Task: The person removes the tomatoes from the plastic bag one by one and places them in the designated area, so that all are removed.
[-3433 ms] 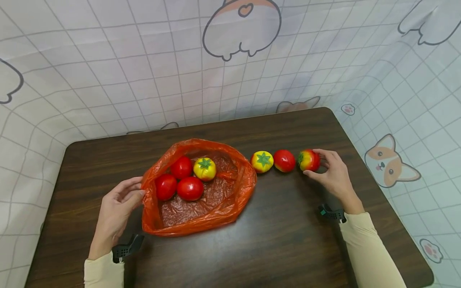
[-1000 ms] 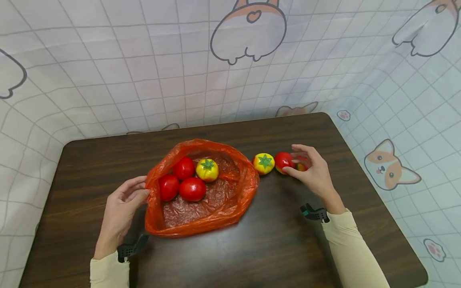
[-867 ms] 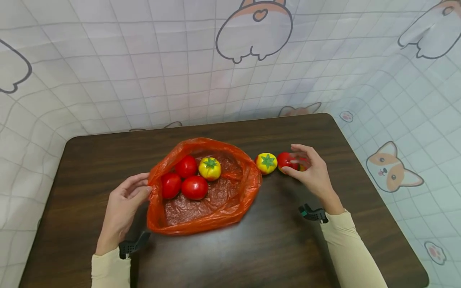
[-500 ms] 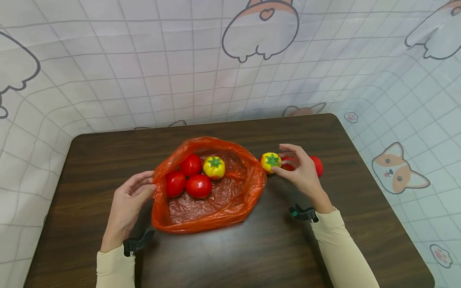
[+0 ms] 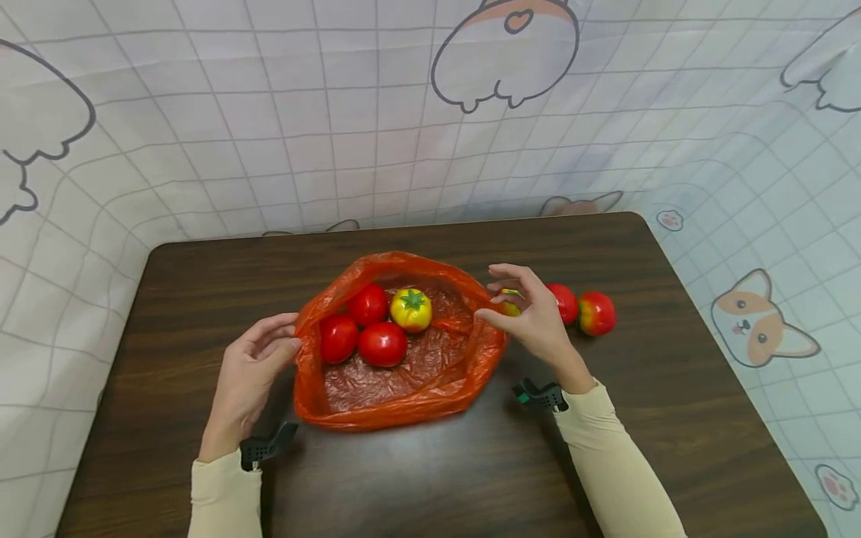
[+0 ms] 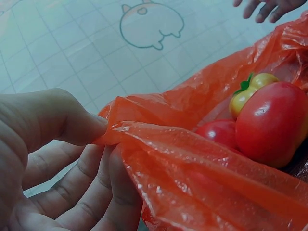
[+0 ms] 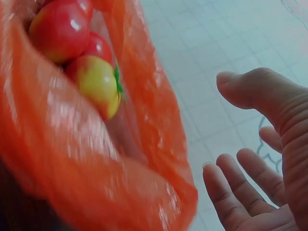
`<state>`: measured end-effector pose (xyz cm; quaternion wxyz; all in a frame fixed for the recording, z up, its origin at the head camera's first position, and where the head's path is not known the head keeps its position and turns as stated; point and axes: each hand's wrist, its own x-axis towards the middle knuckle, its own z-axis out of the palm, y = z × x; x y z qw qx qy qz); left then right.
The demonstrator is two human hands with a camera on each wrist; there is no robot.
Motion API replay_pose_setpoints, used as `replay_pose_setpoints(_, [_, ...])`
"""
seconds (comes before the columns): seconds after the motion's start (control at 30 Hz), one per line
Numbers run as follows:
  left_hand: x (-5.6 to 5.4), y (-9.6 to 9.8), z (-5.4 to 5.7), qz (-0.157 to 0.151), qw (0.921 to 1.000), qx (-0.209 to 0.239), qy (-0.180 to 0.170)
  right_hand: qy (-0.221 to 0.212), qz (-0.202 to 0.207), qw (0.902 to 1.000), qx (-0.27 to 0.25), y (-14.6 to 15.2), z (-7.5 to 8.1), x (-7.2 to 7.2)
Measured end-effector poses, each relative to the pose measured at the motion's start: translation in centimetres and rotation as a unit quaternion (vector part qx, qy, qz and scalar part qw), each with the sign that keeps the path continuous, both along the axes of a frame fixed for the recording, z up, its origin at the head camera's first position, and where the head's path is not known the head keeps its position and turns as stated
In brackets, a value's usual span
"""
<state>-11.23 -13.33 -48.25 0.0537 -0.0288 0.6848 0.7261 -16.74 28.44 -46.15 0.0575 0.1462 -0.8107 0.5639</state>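
Note:
My left hand (image 5: pixel 252 366) pinches the left rim of an orange-red plastic bag (image 5: pixel 403 413) between thumb and fingers. The bag lies on the table with its mouth spread wide. Inside are three red tomatoes, one of them a red tomato (image 5: pixel 382 344) at the front, plus a yellow-topped tomato (image 5: pixel 411 310) with a green star-shaped calyx. My right hand (image 5: pixel 536 317) hovers by the bag's right rim, thumb and fingers parted with nothing between them. Behind its fingers a yellow tomato (image 5: pixel 511 302) is partly hidden. The right wrist view shows the gap between thumb and fingertips beside the bag.
Right of my right hand, a red tomato (image 5: pixel 563 305) and a red-and-yellow tomato (image 5: pixel 596 313) sit in a row on the dark wooden table (image 5: pixel 673 418). A white gridded cloth (image 5: pixel 377 149) with cartoon dogs hangs behind the table and along its right side.
My right hand has left the rightmost tomato and travelled left over the row to the bag's right rim. My left hand keeps its pinch. The head view has shifted somewhat.

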Motion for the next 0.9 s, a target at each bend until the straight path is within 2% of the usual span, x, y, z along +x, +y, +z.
replay_pose_setpoints(0.43, [0.1, -0.1, -0.3, -0.002, 1.0000, 0.006, -0.006, 0.010, 0.042, 0.9986, -0.031, -3.5, -0.2, -0.7])
replay_pose_setpoints(0.9, [-0.2, -0.1, -0.4, -0.004, 1.0000, 0.008, -0.002, -0.002, 0.054, 0.9985, 0.014, -5.7, -1.9, -2.0])
